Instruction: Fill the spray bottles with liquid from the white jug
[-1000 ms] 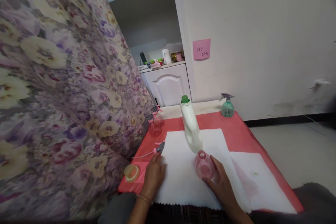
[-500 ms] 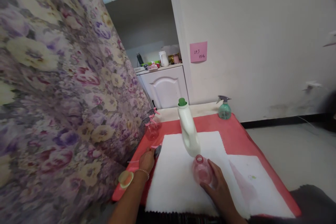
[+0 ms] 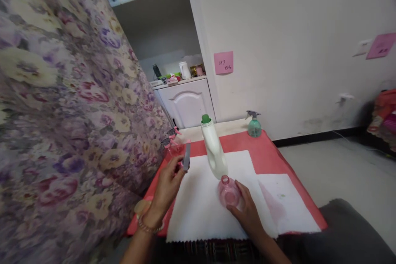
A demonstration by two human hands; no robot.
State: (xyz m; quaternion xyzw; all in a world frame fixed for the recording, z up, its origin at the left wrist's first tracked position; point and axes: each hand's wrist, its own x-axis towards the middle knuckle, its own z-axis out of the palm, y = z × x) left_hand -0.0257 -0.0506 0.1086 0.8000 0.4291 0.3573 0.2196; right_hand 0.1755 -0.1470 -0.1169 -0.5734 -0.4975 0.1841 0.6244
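My left hand point(image 3: 168, 183) is closed around a grey and pink spray nozzle point(image 3: 187, 157), raised above the left edge of the white cloth point(image 3: 198, 218). With fingers and thumb on its right side, my right hand point(image 3: 249, 214) grips a round, see-through pink bottle point(image 3: 228, 194) that stands on the cloth. Its neck is open, with no top on it. Just behind it stands a tall pale jug-like bottle point(image 3: 214, 148) with a green cap point(image 3: 206, 119).
Pink spray bottles point(image 3: 173, 146) stand at the back left, partly overlapping. A green spray bottle point(image 3: 254, 127) is at the back right of the red-covered table point(image 3: 235, 142). By my left wrist sits a yellowish round lid or dish point(image 3: 141, 207). A second, stained white cloth point(image 3: 287, 202) lies right.
My left hand has lifted the spray nozzle from the table's left side and moved it up. My right hand still holds the pink bottle. The view has swung slightly right.
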